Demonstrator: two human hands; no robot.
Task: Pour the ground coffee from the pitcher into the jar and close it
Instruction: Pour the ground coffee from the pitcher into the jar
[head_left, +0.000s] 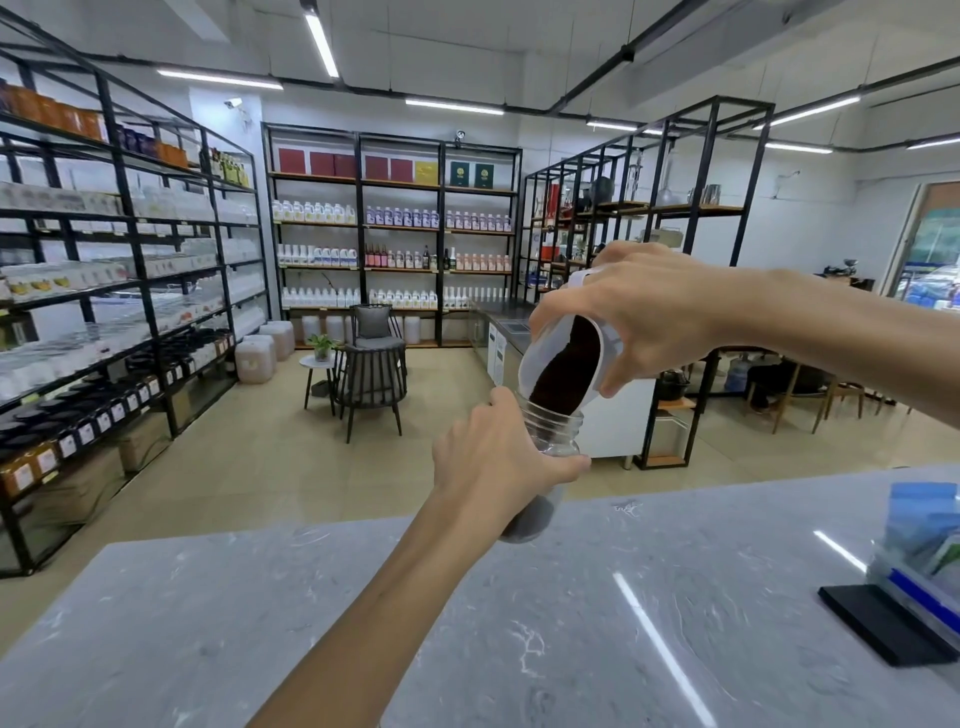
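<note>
My right hand grips a white pitcher, tipped steeply down to the left. Dark ground coffee slides along its inside and out of its lip. Directly below, my left hand is wrapped around a clear plastic jar, held up above the grey marble counter. The jar's threaded mouth is open and touches the pitcher's lip. Coffee has gathered at the jar's bottom, below my fingers. I see no lid for the jar.
A black flat tray and a clear holder with blue packets stand at the counter's right edge. Beyond the counter lie a tiled floor, black shelving with bottles, chairs and a small table.
</note>
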